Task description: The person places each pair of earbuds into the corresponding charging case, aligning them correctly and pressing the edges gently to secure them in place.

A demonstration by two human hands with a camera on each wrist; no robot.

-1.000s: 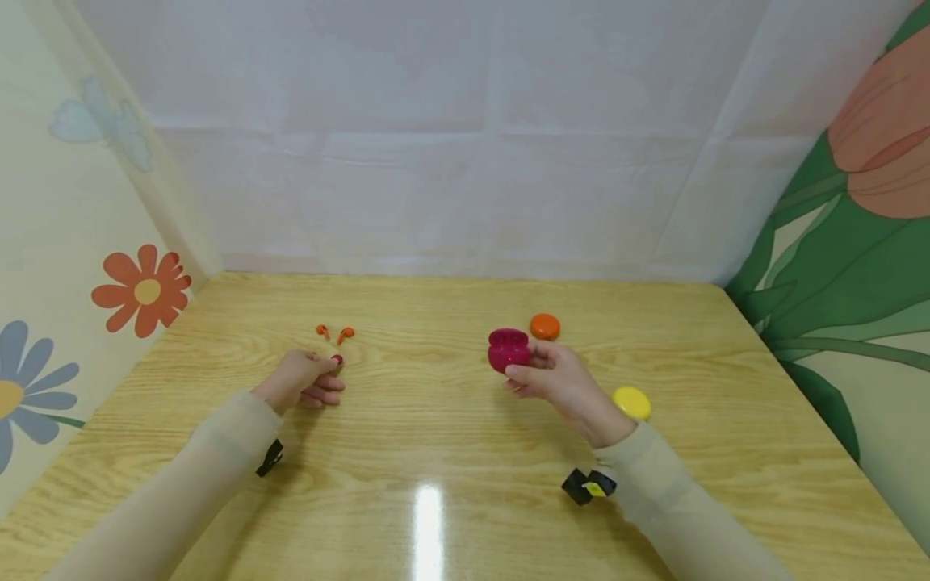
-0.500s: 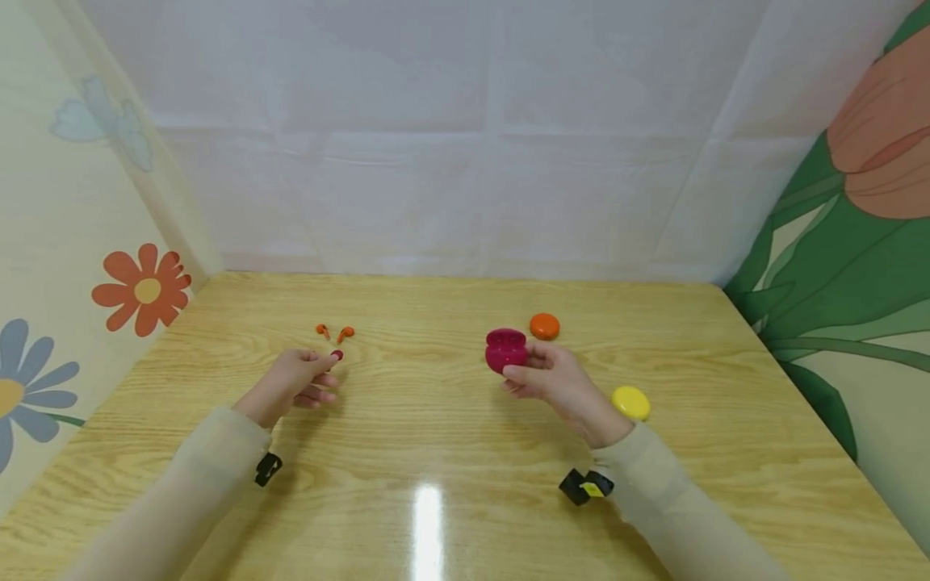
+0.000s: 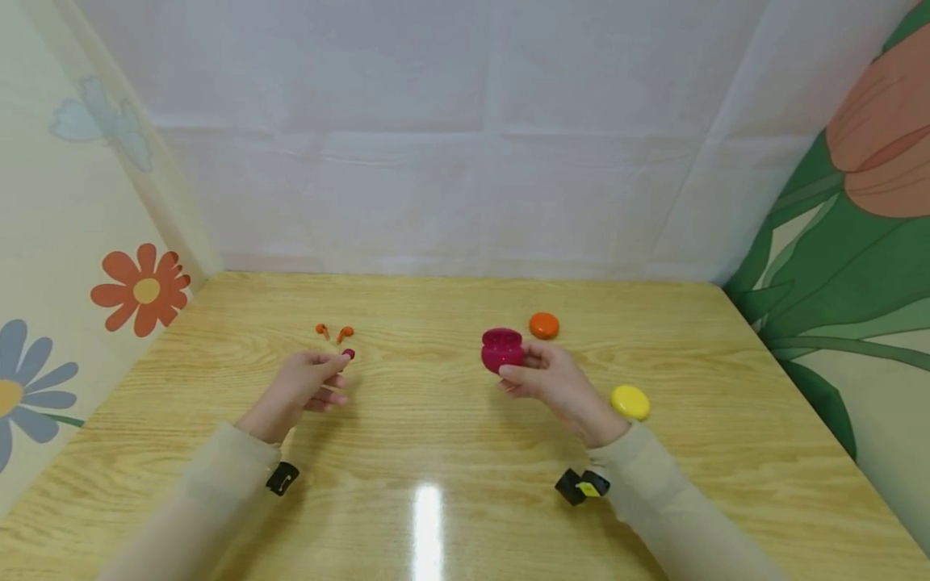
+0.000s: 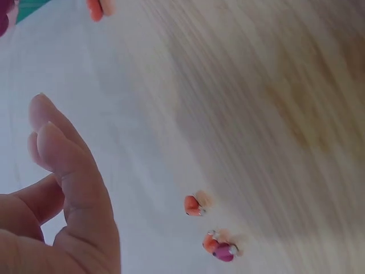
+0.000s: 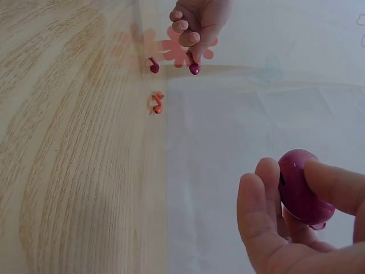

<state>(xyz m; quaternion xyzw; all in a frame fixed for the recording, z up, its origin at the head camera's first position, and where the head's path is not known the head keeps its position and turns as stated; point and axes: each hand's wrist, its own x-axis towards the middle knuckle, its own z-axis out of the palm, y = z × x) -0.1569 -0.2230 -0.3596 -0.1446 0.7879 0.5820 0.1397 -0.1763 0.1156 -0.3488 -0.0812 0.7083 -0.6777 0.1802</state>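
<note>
My left hand [image 3: 298,387] pinches a magenta earbud [image 3: 349,353] between thumb and finger, raised over the table; the right wrist view shows that earbud [image 5: 194,69] at the fingertips. My right hand [image 3: 555,387] grips a magenta earbud case [image 3: 501,352] with its lid up, held above the table. Another magenta earbud [image 5: 154,65] lies on the table, seen in the right wrist view and beside the orange ones in the left wrist view [image 4: 224,252]. Two orange earbuds [image 3: 345,332] lie just beyond my left hand.
An orange round case [image 3: 544,325] sits behind my right hand, and a yellow round case [image 3: 630,402] lies to the right of it. The wooden table [image 3: 407,420] reaches back to a white cloth. Flower-printed panels stand on both sides.
My left hand has lifted the magenta earbud and moved slightly right. My right hand, with the open case, has drifted a little to the left.
</note>
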